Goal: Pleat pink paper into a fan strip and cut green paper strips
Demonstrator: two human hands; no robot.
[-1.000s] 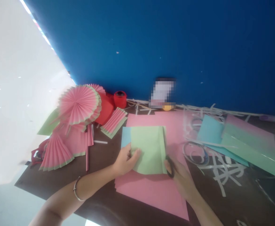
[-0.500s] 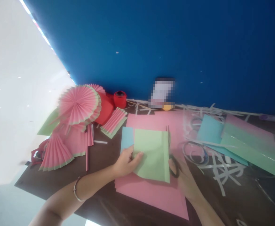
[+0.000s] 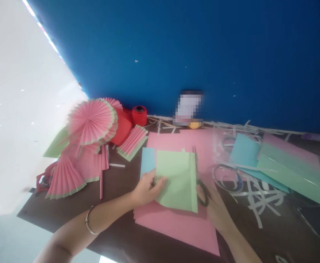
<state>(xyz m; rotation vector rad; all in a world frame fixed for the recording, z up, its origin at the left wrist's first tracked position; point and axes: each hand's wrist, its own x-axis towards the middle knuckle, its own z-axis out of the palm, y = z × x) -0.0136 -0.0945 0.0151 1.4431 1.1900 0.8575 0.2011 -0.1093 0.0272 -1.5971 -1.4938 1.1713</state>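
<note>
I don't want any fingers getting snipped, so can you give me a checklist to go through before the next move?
1. Left hand holding the green paper, thumb on top: ok.
2. Right hand holding the scissors by the black handle: ok.
3. Left hand away from the scissors, at the paper's opposite side: ok.
4. Scissors touching the paper's right edge: cannot tell; they sit close together in this view.
5. Loose white strips apart from the green paper: ok, the pile is off to the right.

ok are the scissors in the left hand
No, the right hand holds the scissors while the left hand holds the green paper.
</note>
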